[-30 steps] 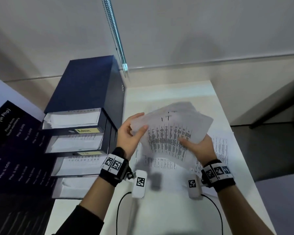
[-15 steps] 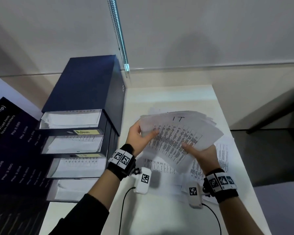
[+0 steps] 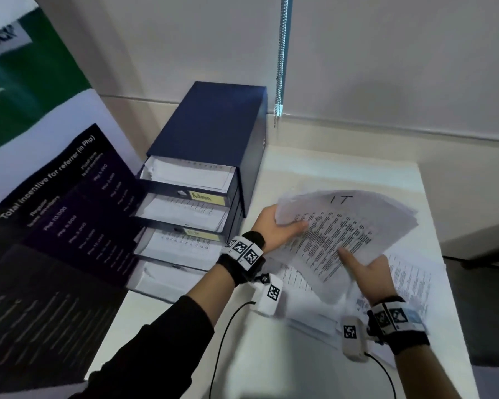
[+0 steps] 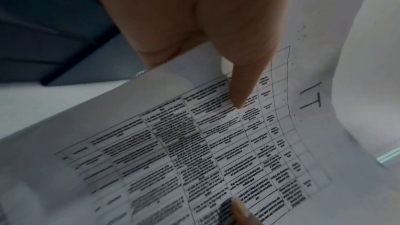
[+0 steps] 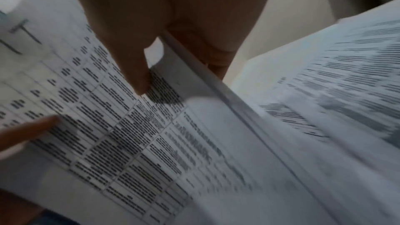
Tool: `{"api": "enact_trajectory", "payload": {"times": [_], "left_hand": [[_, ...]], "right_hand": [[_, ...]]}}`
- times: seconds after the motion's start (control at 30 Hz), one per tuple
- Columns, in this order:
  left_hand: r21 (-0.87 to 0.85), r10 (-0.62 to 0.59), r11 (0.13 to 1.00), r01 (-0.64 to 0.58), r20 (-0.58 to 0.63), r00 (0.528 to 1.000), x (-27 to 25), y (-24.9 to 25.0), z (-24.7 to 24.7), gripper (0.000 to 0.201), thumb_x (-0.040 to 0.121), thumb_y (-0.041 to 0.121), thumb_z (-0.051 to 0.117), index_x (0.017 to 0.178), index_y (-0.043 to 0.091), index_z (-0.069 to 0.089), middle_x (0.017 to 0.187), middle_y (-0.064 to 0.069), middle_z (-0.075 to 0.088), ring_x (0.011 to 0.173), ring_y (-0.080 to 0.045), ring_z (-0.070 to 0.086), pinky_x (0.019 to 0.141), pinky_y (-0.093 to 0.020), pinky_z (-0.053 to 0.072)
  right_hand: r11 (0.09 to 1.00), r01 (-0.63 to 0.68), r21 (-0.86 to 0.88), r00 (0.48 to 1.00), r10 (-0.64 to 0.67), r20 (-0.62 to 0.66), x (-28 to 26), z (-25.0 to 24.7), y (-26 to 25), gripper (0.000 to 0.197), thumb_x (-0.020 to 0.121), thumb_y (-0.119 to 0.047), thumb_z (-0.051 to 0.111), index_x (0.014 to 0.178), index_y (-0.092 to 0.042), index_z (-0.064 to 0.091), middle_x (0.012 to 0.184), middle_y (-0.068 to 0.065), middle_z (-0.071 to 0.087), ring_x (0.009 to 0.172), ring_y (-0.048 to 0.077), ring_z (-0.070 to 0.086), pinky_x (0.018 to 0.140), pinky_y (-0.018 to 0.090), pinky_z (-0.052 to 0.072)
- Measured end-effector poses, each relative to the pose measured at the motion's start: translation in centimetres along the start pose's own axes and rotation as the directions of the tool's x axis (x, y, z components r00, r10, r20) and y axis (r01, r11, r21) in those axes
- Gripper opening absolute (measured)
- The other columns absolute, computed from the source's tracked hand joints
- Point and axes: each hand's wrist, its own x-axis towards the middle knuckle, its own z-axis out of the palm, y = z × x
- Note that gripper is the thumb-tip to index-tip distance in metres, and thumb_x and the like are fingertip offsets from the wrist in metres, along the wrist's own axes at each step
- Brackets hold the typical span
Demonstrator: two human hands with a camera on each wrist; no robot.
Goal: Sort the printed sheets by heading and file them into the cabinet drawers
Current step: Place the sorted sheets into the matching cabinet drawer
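Observation:
I hold a stack of printed sheets [image 3: 346,228] headed "IT" above the white table [image 3: 343,171]. My left hand [image 3: 274,231] grips its left edge, thumb on top; in the left wrist view the thumb [image 4: 242,81] presses the printed table on the stack of sheets [image 4: 216,143]. My right hand [image 3: 366,272] grips the stack's near edge, thumb on the text; the right wrist view shows that thumb [image 5: 134,67] on the stack of sheets [image 5: 108,126]. The dark blue drawer cabinet [image 3: 213,131] stands to the left, its several drawers pulled open with paper inside.
More printed sheets [image 3: 409,280] lie on the table under and right of my hands. The top drawer bears a yellow label [image 3: 206,197] reading "Admin". A dark poster [image 3: 49,226] leans at the left. A cord [image 3: 222,341] trails across the table's near part.
My view has swung left and down, so the cabinet and poster fill more of the frame. Both hands keep hold of the stack, which has lowered and tilted flatter toward the cabinet side.

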Motion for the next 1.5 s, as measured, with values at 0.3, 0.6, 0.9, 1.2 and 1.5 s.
{"api": "enact_trajectory", "payload": {"times": [0.3,0.6,0.9,1.2,1.5], "left_hand": [[-0.022,-0.047,0.999,0.046,-0.035,0.998,-5.5,0.2,-10.4,0.059,0.084,0.042,0.071,0.135,0.018,0.05,0.122,0.005,0.066,0.105,-0.004,0.066,0.084,-0.02,0.054],[0.11,-0.267,0.952,0.285,-0.154,0.951,-20.3,-9.3,-22.1,0.043,0.076,0.04,0.079,0.108,0.013,0.072,0.099,-0.005,0.076,0.089,-0.025,0.073,0.083,-0.043,0.058],[0.186,-0.489,0.812,0.553,-0.299,0.819,-31.6,-19.6,-28.3,0.03,0.073,0.041,0.081,0.099,0.029,0.071,0.092,0.008,0.076,0.089,-0.011,0.071,0.092,-0.04,0.055],[-0.209,-0.519,0.855,0.475,-0.33,0.789,-31.7,-19.6,-31.1,0.056,0.083,0.019,0.076,0.133,0.019,0.051,0.099,-0.028,0.07,0.086,-0.029,0.07,0.076,-0.036,0.056],[-0.141,-0.555,0.829,0.541,-0.1,0.826,-28.1,-17.5,-32.3,0.034,0.089,0.009,0.068,0.123,0.012,0.062,0.096,-0.011,0.075,0.065,-0.014,0.07,0.051,-0.021,0.054]], "right_hand": [[0.995,0.075,0.073,0.997,-0.077,0.032,-1.9,5.0,-6.0,0.066,0.074,-0.059,0.074,0.121,-0.016,0.058,0.116,0.003,0.066,0.106,0.02,0.062,0.093,0.042,0.048],[0.972,-0.231,-0.039,0.688,0.191,0.7,-11.4,17.3,-1.9,0.057,0.085,-0.037,0.072,0.136,-0.024,0.052,0.125,-0.008,0.066,0.113,0.012,0.064,0.1,0.045,0.05],[0.826,-0.452,-0.337,0.43,0.533,0.729,-20.5,29.1,6.1,0.051,0.087,-0.024,0.072,0.129,-0.001,0.056,0.108,0.009,0.069,0.094,0.027,0.068,0.087,0.054,0.055],[0.633,-0.772,-0.056,0.449,0.606,0.657,-19.3,31.9,6.4,0.051,0.086,-0.022,0.072,0.13,-0.002,0.055,0.123,0.02,0.065,0.112,0.036,0.064,0.102,0.053,0.046],[0.567,-0.816,0.112,0.528,0.652,0.544,-15.4,31.0,3.2,0.041,0.096,-0.031,0.057,0.126,-0.003,0.06,0.117,0.019,0.068,0.093,0.03,0.07,0.06,0.038,0.058]]}}
